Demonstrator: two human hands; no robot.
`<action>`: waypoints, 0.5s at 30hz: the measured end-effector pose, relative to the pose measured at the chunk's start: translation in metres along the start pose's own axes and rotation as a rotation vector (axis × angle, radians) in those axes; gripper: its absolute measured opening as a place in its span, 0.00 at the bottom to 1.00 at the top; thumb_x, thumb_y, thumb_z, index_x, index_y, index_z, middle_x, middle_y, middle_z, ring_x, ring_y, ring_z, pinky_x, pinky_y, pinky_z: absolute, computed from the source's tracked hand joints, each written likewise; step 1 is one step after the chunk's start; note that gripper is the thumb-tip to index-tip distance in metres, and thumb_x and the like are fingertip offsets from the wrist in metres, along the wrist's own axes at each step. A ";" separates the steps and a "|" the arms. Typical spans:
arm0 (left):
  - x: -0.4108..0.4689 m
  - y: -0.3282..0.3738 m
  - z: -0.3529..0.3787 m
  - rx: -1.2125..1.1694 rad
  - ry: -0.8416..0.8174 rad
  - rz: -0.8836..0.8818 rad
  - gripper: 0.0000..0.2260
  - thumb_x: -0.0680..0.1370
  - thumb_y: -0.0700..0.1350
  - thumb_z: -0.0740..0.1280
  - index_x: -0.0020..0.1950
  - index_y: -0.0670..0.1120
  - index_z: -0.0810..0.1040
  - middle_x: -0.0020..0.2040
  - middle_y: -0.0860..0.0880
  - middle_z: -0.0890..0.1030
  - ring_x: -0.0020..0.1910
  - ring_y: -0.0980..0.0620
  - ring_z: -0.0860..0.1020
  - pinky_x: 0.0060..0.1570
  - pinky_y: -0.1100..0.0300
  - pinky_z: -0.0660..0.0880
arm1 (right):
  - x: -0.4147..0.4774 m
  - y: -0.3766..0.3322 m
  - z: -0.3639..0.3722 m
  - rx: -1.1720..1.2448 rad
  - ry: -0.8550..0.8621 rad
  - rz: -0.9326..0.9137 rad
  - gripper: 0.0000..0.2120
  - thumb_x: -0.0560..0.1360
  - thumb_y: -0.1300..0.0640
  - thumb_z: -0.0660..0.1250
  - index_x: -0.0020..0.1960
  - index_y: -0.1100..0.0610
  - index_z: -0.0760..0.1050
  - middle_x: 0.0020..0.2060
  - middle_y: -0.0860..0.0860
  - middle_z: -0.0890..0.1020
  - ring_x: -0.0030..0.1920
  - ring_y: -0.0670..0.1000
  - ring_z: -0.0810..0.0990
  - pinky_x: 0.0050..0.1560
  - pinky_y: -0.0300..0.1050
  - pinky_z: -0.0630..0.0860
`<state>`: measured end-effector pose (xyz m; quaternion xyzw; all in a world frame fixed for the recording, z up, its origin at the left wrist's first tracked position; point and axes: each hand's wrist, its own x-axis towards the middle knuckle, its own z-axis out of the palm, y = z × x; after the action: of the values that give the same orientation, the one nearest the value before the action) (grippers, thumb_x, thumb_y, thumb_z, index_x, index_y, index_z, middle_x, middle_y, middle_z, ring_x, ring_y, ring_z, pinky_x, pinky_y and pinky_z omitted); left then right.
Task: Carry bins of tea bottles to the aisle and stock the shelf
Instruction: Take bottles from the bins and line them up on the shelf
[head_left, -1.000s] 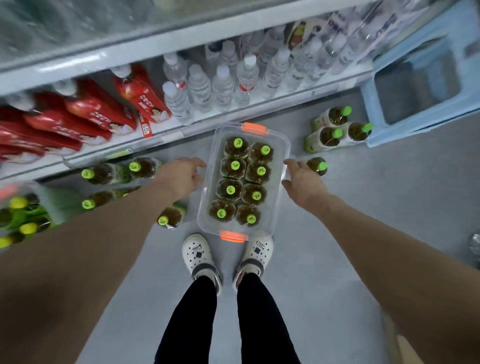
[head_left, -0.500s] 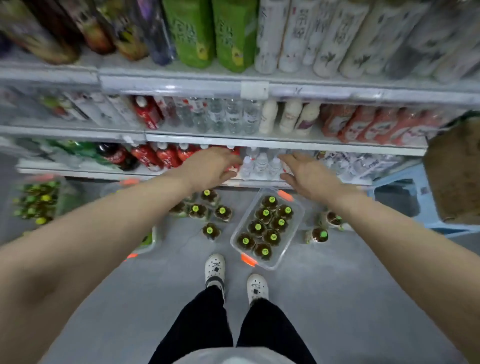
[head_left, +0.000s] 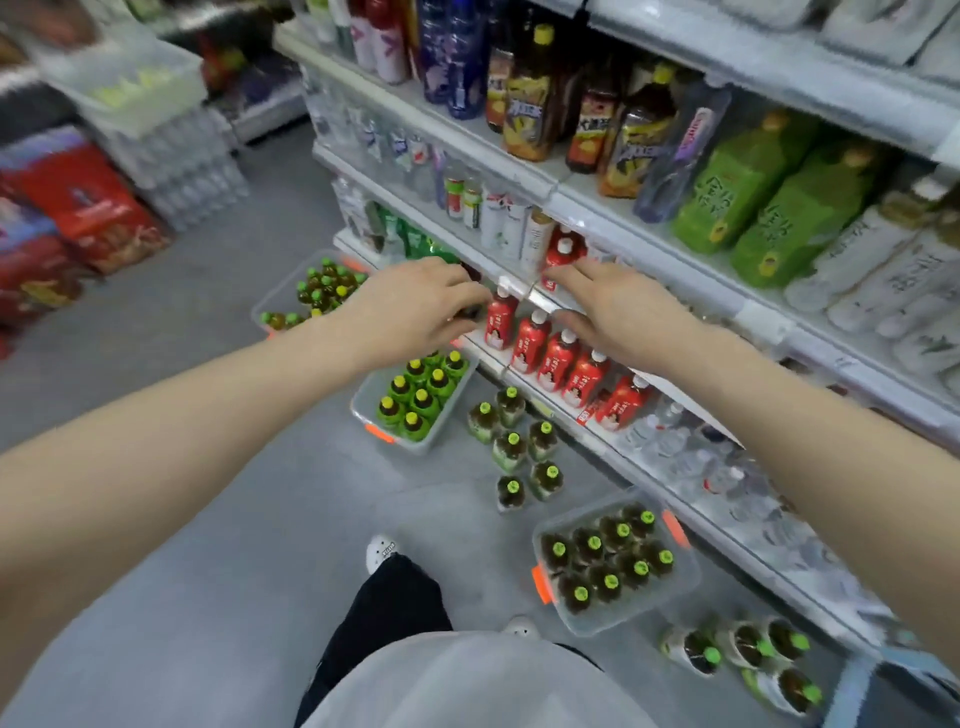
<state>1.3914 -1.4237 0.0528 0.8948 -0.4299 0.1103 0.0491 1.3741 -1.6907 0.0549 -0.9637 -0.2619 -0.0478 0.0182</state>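
Note:
A clear bin (head_left: 675, 605) with orange latches sits on the floor by my right foot, full of green-capped tea bottles (head_left: 608, 558). Two more such bins stand further along the aisle: one (head_left: 363, 410) with green bottles, one (head_left: 270, 304) beyond it. Several loose tea bottles (head_left: 511, 447) stand on the floor between the bins. My left hand (head_left: 415, 306) and my right hand (head_left: 618, 309) are held out in the air in front of the shelf, both empty with fingers spread. Neither touches a bin.
The shelf unit (head_left: 582, 202) runs along the right, packed with red bottles (head_left: 558, 358), green cartons and water bottles. More tea bottles (head_left: 748, 654) lie by a blue stool (head_left: 852, 691) at bottom right. Red packs (head_left: 78, 208) and water cases are stacked at far left.
My hands have let go of the bin, which now rests on the floor. I have stood up and turned left, so the view now runs down the aisle with both hands raised.

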 end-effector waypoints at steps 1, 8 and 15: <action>-0.016 -0.013 -0.005 0.015 0.014 -0.032 0.13 0.76 0.46 0.72 0.59 0.43 0.81 0.48 0.42 0.82 0.45 0.40 0.81 0.41 0.50 0.78 | 0.018 -0.013 0.000 -0.009 0.016 -0.049 0.23 0.81 0.49 0.61 0.72 0.58 0.69 0.59 0.59 0.79 0.54 0.62 0.80 0.48 0.56 0.79; -0.121 -0.134 -0.016 0.090 0.106 -0.285 0.16 0.78 0.52 0.63 0.60 0.45 0.80 0.51 0.43 0.82 0.46 0.40 0.80 0.44 0.51 0.77 | 0.159 -0.103 0.020 -0.019 0.039 -0.260 0.21 0.80 0.49 0.64 0.69 0.57 0.72 0.56 0.57 0.79 0.52 0.62 0.80 0.45 0.55 0.79; -0.194 -0.283 -0.038 0.083 0.093 -0.463 0.18 0.79 0.54 0.60 0.62 0.45 0.78 0.50 0.43 0.82 0.47 0.39 0.80 0.46 0.49 0.78 | 0.307 -0.188 0.047 0.029 0.146 -0.322 0.20 0.77 0.55 0.69 0.67 0.59 0.73 0.52 0.59 0.81 0.48 0.62 0.82 0.41 0.51 0.79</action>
<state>1.4884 -1.0926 0.0451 0.9647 -0.2057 0.1548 0.0560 1.5464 -1.3712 0.0416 -0.9029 -0.4116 -0.1160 0.0433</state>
